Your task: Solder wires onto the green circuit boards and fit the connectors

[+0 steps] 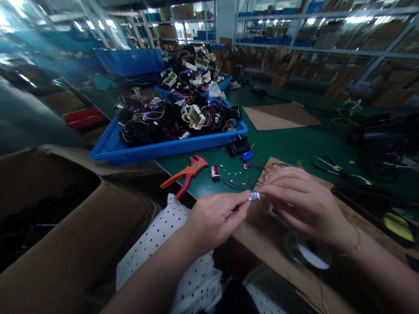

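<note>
My left hand [218, 216] is closed, pinching a small white piece with blue stripes [254, 196] between thumb and forefinger. Close beside it, my right hand [299, 203] has its fingers bent together at the piece's other end; whatever they grip is hidden. Just beyond the hands lies a battery with a red and white label [215, 172], its thin wires running right across the green tabletop [278, 141]. A small white and pink connector [245, 166] on red wires lies close by. Under my right hand is a wooden board [262, 231] bearing a spool [306, 250].
An orange-handled wire stripper [185, 174] lies at the table's left edge. Behind it, a blue tray [170, 147] is heaped with wired parts. Black-and-yellow pliers [327, 165] lie to the right. A cardboard box [81, 222] stands at left; a brown sheet [281, 116] lies farther back.
</note>
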The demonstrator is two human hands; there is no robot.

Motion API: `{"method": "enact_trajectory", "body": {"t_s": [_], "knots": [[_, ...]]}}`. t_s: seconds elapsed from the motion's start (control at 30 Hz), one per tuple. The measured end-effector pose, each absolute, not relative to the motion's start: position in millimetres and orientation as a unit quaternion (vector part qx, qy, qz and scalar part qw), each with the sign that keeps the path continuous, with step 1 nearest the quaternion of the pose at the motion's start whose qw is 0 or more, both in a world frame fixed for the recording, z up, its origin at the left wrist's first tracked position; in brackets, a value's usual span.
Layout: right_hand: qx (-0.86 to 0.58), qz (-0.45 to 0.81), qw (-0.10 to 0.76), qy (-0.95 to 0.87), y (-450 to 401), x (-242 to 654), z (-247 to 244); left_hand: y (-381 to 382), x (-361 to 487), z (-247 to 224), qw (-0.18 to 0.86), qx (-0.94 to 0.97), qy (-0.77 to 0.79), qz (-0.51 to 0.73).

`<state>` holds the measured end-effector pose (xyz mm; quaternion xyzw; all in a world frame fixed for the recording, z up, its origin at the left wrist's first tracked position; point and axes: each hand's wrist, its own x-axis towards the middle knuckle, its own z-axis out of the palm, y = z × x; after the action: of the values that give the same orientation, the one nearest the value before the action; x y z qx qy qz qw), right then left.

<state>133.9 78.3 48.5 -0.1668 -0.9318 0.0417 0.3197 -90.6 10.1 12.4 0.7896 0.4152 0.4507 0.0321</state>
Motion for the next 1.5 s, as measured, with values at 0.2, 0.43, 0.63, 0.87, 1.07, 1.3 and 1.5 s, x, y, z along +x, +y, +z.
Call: {"method": "enact_trajectory", "body": {"t_s": [0.2,0.43,0.63,0.87,1.07,1.3,1.5], "knots": [[-0.166,0.062,0.315,-0.933,78,133,44,7,-95,14,0.053,0.809,0.453,0.37],[-0.148,0.096,0.326,-0.929,79,135,42,8,-91,22,0.272,0.715,0.51,0.394],[-0.139,0.082,0.354,-0.921,78,137,42,9,-92,24,0.421,0.635,0.466,0.45],[-0.16,0.024,0.357,-0.92,80,136,41,13,-99,22,0.261,0.706,0.528,0.393],[-0.294,0.037,0.392,-0.871,84,139,45,25,-109,13,0.199,0.734,0.613,0.213],[-0.43,0.082,0.443,-0.782,107,135,36,33,-119,5,0.147,0.708,0.675,0.148],[-0.401,0.101,0.345,-0.843,126,139,19,62,-142,0,0.095,0.674,0.711,0.179]]}}
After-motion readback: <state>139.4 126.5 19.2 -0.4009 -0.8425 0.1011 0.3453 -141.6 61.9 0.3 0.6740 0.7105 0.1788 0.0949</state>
